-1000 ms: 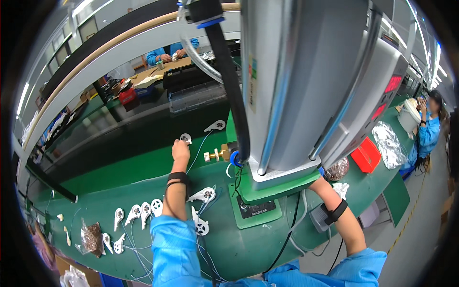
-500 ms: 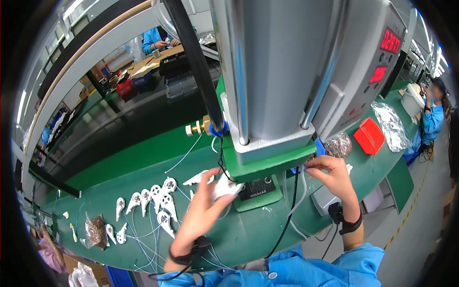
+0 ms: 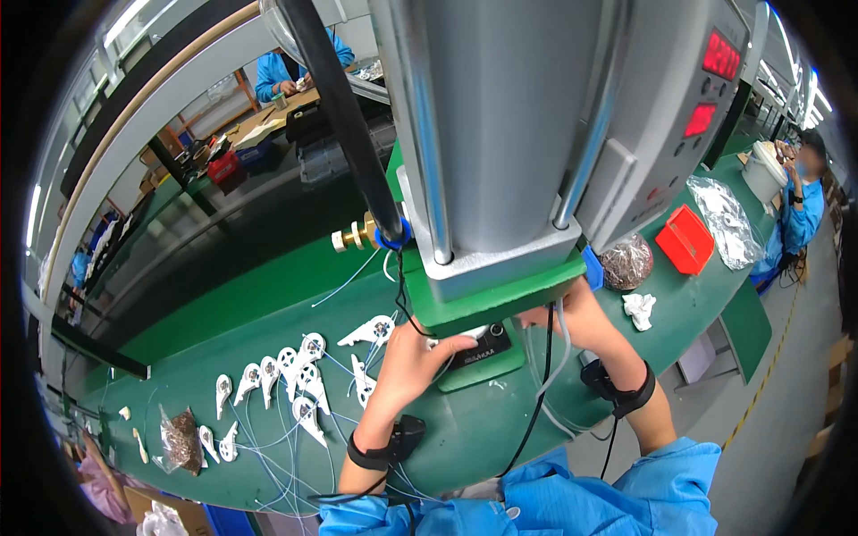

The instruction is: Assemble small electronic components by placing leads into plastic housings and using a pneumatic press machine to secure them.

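Observation:
A large grey press cylinder [image 3: 509,125] on a green plate [image 3: 500,302] stands right in front of me. My left hand [image 3: 409,364] reaches under the plate's left side, thumb laid across a white plastic part [image 3: 480,331]; the plate hides most of the fingers and much of the part. Below it sits a black block [image 3: 483,351] on the press's green base [image 3: 483,375]. From the right, my right hand [image 3: 572,320] reaches in under the same plate near a grey cable [image 3: 565,344]. Its fingertips are out of sight behind the press.
Several white housings [image 3: 308,380] with thin cables lie at left, beside a bag of small brown pieces [image 3: 181,439]. On the right are a red bin [image 3: 686,239], a wrapped round bundle [image 3: 627,262] and crumpled white paper [image 3: 639,310]. A co-worker [image 3: 800,210] sits far right.
My left hand has moved right, bringing the white plastic part under the press plate. My right hand has moved left and in under the plate. The view has shifted slightly.

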`<action>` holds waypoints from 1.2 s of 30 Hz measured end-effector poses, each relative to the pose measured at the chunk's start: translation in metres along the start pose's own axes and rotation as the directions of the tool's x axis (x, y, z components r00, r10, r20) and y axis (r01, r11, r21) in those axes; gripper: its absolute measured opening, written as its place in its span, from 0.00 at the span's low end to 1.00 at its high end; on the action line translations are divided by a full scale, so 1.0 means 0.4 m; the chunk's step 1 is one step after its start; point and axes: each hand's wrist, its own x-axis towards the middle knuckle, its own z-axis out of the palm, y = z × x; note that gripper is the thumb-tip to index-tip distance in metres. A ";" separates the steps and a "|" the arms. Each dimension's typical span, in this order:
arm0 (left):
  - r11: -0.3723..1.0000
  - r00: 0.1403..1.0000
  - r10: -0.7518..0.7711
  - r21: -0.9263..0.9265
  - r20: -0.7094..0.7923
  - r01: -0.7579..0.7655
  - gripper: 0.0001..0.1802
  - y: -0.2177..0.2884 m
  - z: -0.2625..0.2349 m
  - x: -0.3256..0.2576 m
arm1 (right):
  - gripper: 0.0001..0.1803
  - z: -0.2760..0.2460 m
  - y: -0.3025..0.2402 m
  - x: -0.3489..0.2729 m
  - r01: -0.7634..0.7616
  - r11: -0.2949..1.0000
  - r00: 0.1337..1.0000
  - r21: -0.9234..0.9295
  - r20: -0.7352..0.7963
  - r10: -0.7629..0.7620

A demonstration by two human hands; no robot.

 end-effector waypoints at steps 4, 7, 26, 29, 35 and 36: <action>0.984 0.992 -0.048 0.174 0.113 0.028 0.17 0.014 -0.014 0.009 | 0.09 0.015 0.022 0.023 0.009 1.000 0.998 0.005 0.061 -0.010; 0.976 0.993 -0.044 0.216 0.109 0.020 0.18 0.028 -0.013 0.012 | 0.09 0.033 0.055 0.037 0.174 0.984 0.983 -0.032 0.062 -0.172; 0.968 0.985 -0.067 0.248 0.159 0.026 0.28 -0.006 -0.009 0.018 | 0.11 0.042 0.070 0.031 0.100 0.900 0.963 -0.424 0.269 0.020; 0.954 0.976 -0.086 0.300 0.199 0.023 0.22 0.006 -0.030 0.007 | 0.15 0.002 0.053 -0.031 0.342 0.748 0.933 -0.569 0.112 -0.342; 0.941 0.963 -0.104 0.337 0.250 0.014 0.18 0.018 -0.038 0.002 | 0.20 -0.099 0.157 -0.231 -0.225 0.667 0.787 -0.711 -0.536 -0.306; 0.945 0.959 -0.100 0.326 0.266 0.008 0.19 0.023 -0.040 0.003 | 0.20 -0.098 0.198 -0.245 -0.210 0.651 0.816 -0.730 -0.497 -0.294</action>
